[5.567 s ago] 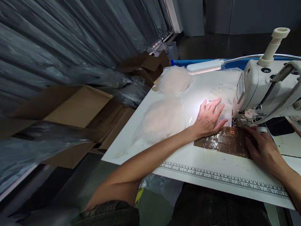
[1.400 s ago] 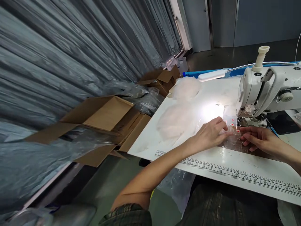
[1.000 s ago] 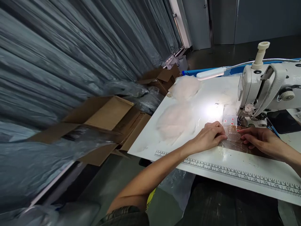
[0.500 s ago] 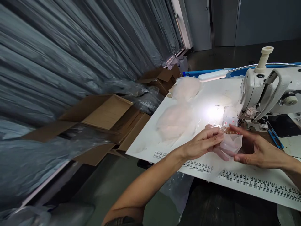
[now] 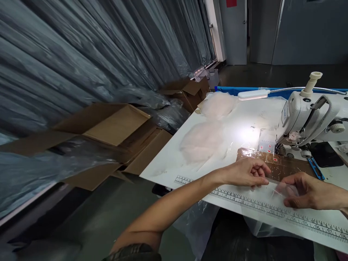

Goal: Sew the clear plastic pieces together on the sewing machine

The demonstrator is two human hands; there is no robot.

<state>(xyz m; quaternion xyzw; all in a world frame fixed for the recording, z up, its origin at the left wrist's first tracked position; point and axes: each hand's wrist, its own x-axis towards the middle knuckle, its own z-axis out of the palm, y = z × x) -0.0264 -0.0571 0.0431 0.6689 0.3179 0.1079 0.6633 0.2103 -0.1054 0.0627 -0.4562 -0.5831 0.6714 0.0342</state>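
Note:
Thin translucent fabric (image 5: 284,189) stretches between my two hands over the front of the white table (image 5: 163,159). My left hand (image 5: 251,172) pinches its left end, fingers curled and thumb pressed in. Farther right, my right hand (image 5: 304,190) has its fingers curled round the other end. Behind the hands lies a brown taped board (image 5: 274,163), beside the foot of the white sewing machine (image 5: 301,112). Two piles of sheer pale pink pieces, a near one (image 5: 202,141) and a far one (image 5: 219,105), rest on the table's left part.
A lamp (image 5: 253,95) shines on the table. Blue snips (image 5: 315,168) and a black phone-like object (image 5: 326,154) lie right of the board. Printed ruler marks run along the front edge. Open cardboard boxes (image 5: 116,123) and plastic sheeting stand at the left.
Both hands have come down nearer the table's front edge, and the right hand has shifted right. The fabric, bunched up before, now hangs lower, and more of the brown board shows.

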